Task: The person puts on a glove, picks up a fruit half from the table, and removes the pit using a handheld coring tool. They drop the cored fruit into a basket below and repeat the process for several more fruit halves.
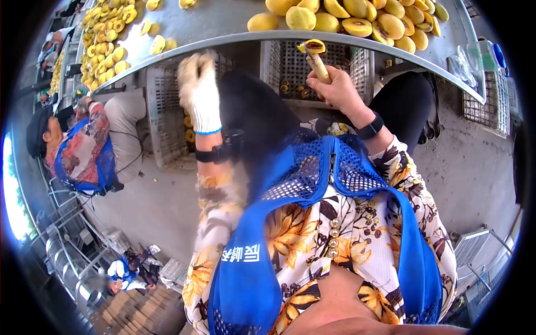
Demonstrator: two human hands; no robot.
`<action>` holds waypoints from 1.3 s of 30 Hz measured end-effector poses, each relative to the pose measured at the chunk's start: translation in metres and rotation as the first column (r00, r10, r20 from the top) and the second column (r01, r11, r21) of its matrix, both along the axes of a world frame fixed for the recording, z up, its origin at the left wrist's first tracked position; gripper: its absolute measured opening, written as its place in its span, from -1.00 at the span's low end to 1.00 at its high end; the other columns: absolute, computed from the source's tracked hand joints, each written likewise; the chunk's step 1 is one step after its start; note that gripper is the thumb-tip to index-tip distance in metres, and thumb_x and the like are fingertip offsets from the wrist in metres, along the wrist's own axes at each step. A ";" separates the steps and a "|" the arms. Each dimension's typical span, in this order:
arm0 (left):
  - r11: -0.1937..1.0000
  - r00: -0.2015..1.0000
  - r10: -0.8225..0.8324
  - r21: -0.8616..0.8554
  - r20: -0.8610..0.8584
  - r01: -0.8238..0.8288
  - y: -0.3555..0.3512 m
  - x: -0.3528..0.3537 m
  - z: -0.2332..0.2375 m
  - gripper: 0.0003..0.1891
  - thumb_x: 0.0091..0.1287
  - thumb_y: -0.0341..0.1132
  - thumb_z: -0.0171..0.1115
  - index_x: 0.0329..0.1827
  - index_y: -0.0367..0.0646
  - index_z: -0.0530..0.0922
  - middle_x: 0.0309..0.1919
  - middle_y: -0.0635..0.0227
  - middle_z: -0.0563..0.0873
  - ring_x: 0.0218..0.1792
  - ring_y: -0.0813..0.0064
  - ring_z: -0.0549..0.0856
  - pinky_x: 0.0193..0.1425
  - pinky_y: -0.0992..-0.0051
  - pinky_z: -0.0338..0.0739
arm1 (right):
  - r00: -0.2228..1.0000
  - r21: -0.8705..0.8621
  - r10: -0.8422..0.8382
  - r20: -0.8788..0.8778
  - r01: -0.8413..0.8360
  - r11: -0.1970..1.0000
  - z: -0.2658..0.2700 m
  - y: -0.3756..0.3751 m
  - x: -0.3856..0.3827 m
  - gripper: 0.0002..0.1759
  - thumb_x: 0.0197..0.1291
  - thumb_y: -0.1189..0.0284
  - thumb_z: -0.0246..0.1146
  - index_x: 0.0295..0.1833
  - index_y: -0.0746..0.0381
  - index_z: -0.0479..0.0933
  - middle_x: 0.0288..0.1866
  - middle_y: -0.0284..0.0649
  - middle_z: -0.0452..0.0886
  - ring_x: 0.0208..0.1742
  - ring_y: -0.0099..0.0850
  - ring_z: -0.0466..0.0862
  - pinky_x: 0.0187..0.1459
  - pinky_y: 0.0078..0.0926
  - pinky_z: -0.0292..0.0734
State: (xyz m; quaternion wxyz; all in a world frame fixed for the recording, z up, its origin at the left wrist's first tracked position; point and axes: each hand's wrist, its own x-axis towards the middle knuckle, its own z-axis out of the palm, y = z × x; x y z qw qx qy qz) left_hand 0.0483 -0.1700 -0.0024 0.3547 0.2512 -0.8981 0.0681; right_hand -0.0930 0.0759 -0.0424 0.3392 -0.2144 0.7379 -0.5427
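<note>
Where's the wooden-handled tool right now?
In the head view, upper right of centre, the wooden-handled tool is in the right hand, seen against the crate, a cut fruit piece at its tip.

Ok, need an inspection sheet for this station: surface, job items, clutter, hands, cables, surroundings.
Surface: metal table, partly bare between fruit piles.
Job items: cut yellow fruit heaped on it; wooden-handled tool with a fruit piece at its tip.
Clutter: clear plastic at the table's right end.
Hands: left hand gloved, blurred, grip unclear; right hand bare, gripping the tool.
Cables: nothing seen for certain.
Surroundings: slatted crates below the table; seated co-worker at left.
</note>
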 end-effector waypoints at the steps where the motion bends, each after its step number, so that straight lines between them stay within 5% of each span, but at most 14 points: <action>1: 0.985 0.989 -0.149 0.090 0.014 0.147 0.024 -0.007 0.019 -0.93 0.23 -0.36 0.25 -0.25 -0.07 0.61 -0.09 0.29 0.64 -0.23 0.37 0.69 -0.13 0.49 0.61 | 0.999 0.012 0.053 0.012 -0.053 0.999 0.005 0.000 0.002 -0.80 0.18 0.35 0.28 -0.24 0.26 0.53 -0.60 -0.44 0.46 -0.64 -0.71 0.37 -0.60 -0.71 0.28; 3: 0.932 0.890 -0.342 -0.011 0.303 0.362 0.029 -0.026 -0.002 -0.75 0.28 -0.18 0.21 -0.12 -0.15 0.57 -0.07 0.15 0.65 -0.11 0.24 0.68 -0.08 0.43 0.60 | 0.963 0.047 0.181 -0.201 -0.175 0.983 0.010 -0.002 0.005 -0.79 0.16 0.34 0.28 -0.27 0.28 0.53 -0.60 -0.35 0.49 -0.63 -0.62 0.41 -0.58 -0.60 0.35; 5: 0.721 0.921 -0.374 0.589 -0.111 0.364 0.078 -0.056 0.013 -0.54 0.20 0.09 0.22 -0.09 -0.13 0.59 -0.08 0.15 0.67 -0.14 0.18 0.68 -0.06 0.36 0.57 | 0.746 0.142 0.305 -0.592 -0.276 0.951 0.013 -0.001 0.008 -0.77 0.14 0.33 0.28 -0.29 0.30 0.53 -0.60 -0.25 0.51 -0.62 -0.52 0.46 -0.53 -0.46 0.42; 7: 0.516 0.758 -0.645 0.787 0.097 0.339 0.086 -0.065 0.008 -0.73 0.28 -0.19 0.18 -0.05 -0.11 0.60 -0.13 0.30 0.70 -0.18 0.41 0.71 -0.12 0.52 0.57 | 0.817 0.157 0.327 -0.476 -0.286 0.945 0.018 0.002 0.010 -0.78 0.12 0.33 0.26 -0.33 0.30 0.52 -0.56 -0.12 0.54 -0.55 -0.34 0.54 -0.47 -0.38 0.45; 9: 0.443 0.857 -0.503 0.885 0.116 0.141 0.105 -0.081 0.006 -0.75 0.24 -0.19 0.22 -0.14 -0.13 0.62 -0.21 0.29 0.72 -0.22 0.41 0.71 -0.13 0.51 0.58 | 0.874 0.172 0.341 -0.347 -0.298 0.939 0.019 0.012 0.005 -0.77 0.10 0.33 0.24 -0.36 0.30 0.52 -0.51 0.01 0.58 -0.47 -0.15 0.62 -0.40 -0.29 0.49; 11: 0.463 0.854 -0.520 0.842 0.004 0.277 0.109 -0.093 -0.007 -0.72 0.18 -0.15 0.27 -0.17 -0.15 0.61 -0.32 0.31 0.72 -0.25 0.41 0.71 -0.12 0.50 0.58 | 0.693 0.482 0.510 -0.510 -0.261 0.836 -0.022 0.030 -0.003 -0.79 0.07 0.35 0.22 -0.34 0.29 0.49 -0.46 0.05 0.59 -0.35 -0.02 0.62 -0.31 -0.18 0.51; 12: 0.695 0.844 -0.532 0.607 0.074 0.385 0.106 -0.095 -0.005 -0.70 0.15 -0.16 0.30 -0.14 -0.15 0.60 -0.28 0.26 0.71 -0.28 0.34 0.70 -0.14 0.46 0.59 | 0.671 0.546 0.538 -0.510 -0.231 0.805 -0.031 0.032 -0.004 -0.79 0.06 0.35 0.23 -0.33 0.29 0.48 -0.46 0.05 0.59 -0.35 -0.01 0.62 -0.29 -0.16 0.51; 15: 0.781 0.784 -0.566 0.141 -0.255 0.609 0.089 -0.115 0.008 -0.68 0.22 0.02 0.17 -0.29 -0.06 0.61 -0.35 0.19 0.63 -0.25 0.11 0.62 -0.19 0.22 0.51 | 0.690 0.613 0.528 -0.496 -0.152 0.775 -0.028 0.034 -0.011 -0.80 0.02 0.38 0.24 -0.34 0.30 0.48 -0.44 0.03 0.60 -0.31 -0.03 0.63 -0.25 -0.16 0.53; 19: 0.957 0.965 -0.189 0.255 0.181 0.140 0.018 -0.126 0.003 -0.54 0.23 0.14 0.11 0.00 0.01 0.53 -0.29 0.14 0.62 -0.13 0.18 0.63 -0.08 0.19 0.54 | 0.743 0.561 0.452 -0.493 -0.126 0.818 -0.019 0.030 -0.010 -0.72 0.01 0.32 0.30 -0.30 0.31 0.46 -0.45 0.10 0.58 -0.33 0.04 0.61 -0.26 -0.10 0.50; 21: 0.860 0.780 -0.188 0.484 0.597 -0.163 -0.001 -0.145 0.005 -0.45 0.13 0.19 0.13 0.07 0.04 0.52 -0.07 0.14 0.65 0.04 0.15 0.60 0.06 0.20 0.51 | 0.781 0.570 0.426 -0.456 -0.111 0.814 -0.021 0.024 -0.007 -0.71 0.01 0.31 0.29 -0.30 0.32 0.46 -0.46 0.11 0.57 -0.33 0.05 0.61 -0.26 -0.09 0.50; 26: 0.845 0.618 -0.396 0.532 0.680 -0.044 -0.041 -0.178 -0.021 -0.42 0.06 0.13 0.16 0.09 -0.01 0.55 0.02 0.11 0.62 0.04 0.12 0.59 0.14 0.24 0.47 | 0.791 0.467 0.365 -0.491 -0.115 0.877 0.014 0.015 0.002 -0.77 0.05 0.36 0.22 -0.29 0.32 0.45 -0.45 0.13 0.57 -0.33 0.08 0.59 -0.28 -0.06 0.47; 33: 0.892 0.732 -0.210 0.434 0.649 -0.129 -0.036 -0.161 -0.019 -0.36 0.14 0.21 0.04 0.05 -0.15 0.56 0.06 0.06 0.59 0.07 0.09 0.57 0.16 0.25 0.45 | 0.853 0.373 0.143 -0.502 0.064 0.926 -0.010 0.025 -0.010 -0.76 0.06 0.38 0.25 -0.29 0.33 0.42 -0.40 0.18 0.56 -0.28 0.10 0.57 -0.28 -0.07 0.46; 37: 0.875 0.557 -0.483 0.369 0.675 0.312 0.003 -0.168 0.066 -0.53 0.16 0.05 0.13 -0.11 -0.17 0.63 -0.22 0.14 0.71 -0.16 0.13 0.67 -0.06 0.20 0.53 | 0.250 0.652 0.649 -0.719 -0.083 0.754 -0.015 0.031 -0.008 -0.72 0.09 0.32 0.25 -0.34 0.34 0.44 -0.48 0.18 0.53 -0.36 0.04 0.61 -0.40 -0.17 0.51; 39: 0.837 0.243 -0.471 0.343 0.848 0.426 0.047 -0.182 0.117 -0.55 0.11 -0.02 0.20 -0.05 -0.14 0.61 -0.28 0.18 0.72 -0.18 0.16 0.68 -0.08 0.27 0.54 | 0.592 0.494 0.412 -0.692 -0.028 0.869 0.001 0.019 0.000 -0.81 0.10 0.36 0.20 -0.36 0.29 0.48 -0.51 0.04 0.53 -0.44 -0.06 0.58 -0.44 -0.23 0.48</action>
